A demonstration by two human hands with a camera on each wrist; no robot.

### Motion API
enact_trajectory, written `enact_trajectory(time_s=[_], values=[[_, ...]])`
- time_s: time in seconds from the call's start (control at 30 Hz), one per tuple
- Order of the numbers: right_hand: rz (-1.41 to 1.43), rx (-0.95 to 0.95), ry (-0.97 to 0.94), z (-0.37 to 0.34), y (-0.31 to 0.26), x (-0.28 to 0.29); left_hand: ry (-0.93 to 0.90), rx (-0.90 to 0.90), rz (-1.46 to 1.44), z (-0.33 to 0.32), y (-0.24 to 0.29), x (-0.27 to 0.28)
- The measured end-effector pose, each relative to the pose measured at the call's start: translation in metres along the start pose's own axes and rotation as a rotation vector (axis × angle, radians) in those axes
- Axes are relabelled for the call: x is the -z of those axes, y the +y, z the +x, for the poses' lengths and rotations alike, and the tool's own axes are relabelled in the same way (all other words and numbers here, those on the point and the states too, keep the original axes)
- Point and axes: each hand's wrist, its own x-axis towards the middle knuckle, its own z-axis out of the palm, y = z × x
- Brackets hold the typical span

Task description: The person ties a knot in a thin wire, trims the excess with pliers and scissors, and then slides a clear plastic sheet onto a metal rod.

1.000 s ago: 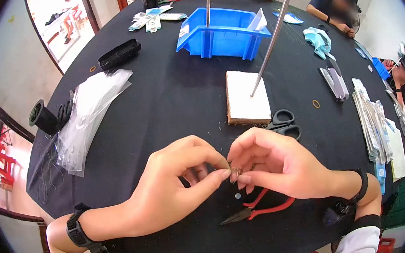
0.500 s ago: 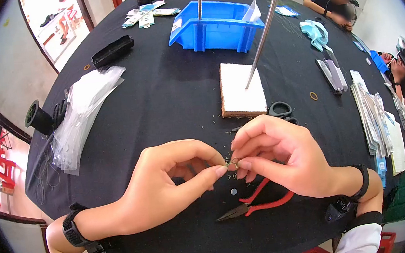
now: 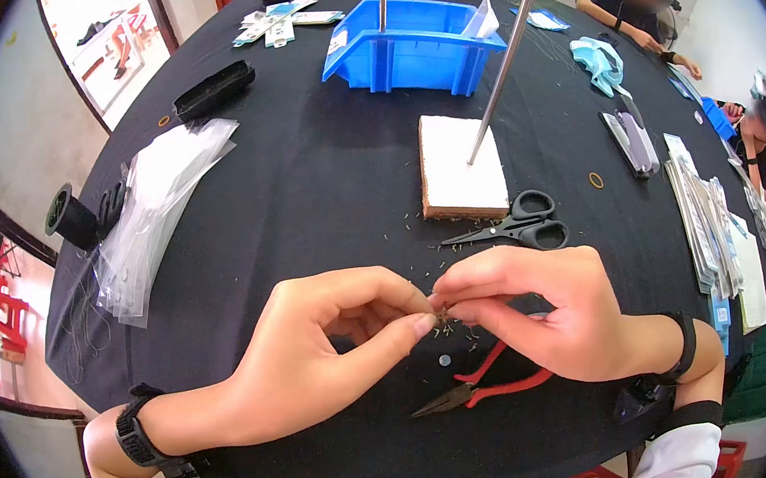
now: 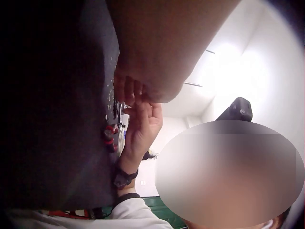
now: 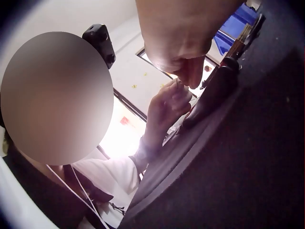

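Note:
Over the near part of the black table, my left hand (image 3: 330, 352) pinches a tiny thin, brownish thread-like piece (image 3: 440, 313) between thumb and forefinger. My right hand (image 3: 553, 300) meets it from the other side, its thumb and forefinger pinching the same piece. Fingertips hide most of it, so its exact kind cannot be told. Below the right hand lie red-handled pliers (image 3: 510, 384), partly covered by that hand. A small pale disc (image 3: 444, 360) lies beside them. Black scissors (image 3: 526, 221) rest just beyond the hands. In both wrist views the fingertips come together.
Short clippings (image 3: 449, 331) litter the cloth around the hands. A white-topped block (image 3: 460, 175) with a metal rod (image 3: 512, 48) stands ahead, a blue bin (image 3: 421, 72) behind it. Plastic sleeves (image 3: 165, 206) and a spool (image 3: 71, 219) lie left; a stapler (image 3: 632, 143) and packets (image 3: 703, 215) right.
The right hand's fingers have straightened and lowered around the small piece, and a little loop seen at its fingertips half a second ago is now covered. The scissors show more fully.

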Motion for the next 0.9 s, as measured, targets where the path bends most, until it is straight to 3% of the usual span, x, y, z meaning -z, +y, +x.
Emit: enact_trajectory(time_s=[0.17, 0.57, 0.67, 0.9], values=[[-0.120, 0.148, 0.028, 0.000, 0.005, 0.000, 0.012, -0.065, 0.244, -0.001, 0.004, 0.002], [-0.152, 0.193, 0.075, 0.001, 0.002, -0.001, 0.020, -0.054, 0.195, -0.003, 0.005, 0.002], [-0.182, 0.225, 0.083, 0.000, 0.001, -0.001, 0.076, -0.230, 0.192, 0.001, -0.007, 0.000], [-0.205, 0.286, 0.132, 0.002, 0.002, -0.005, 0.059, -0.294, 0.399, -0.002, 0.006, 0.002]])
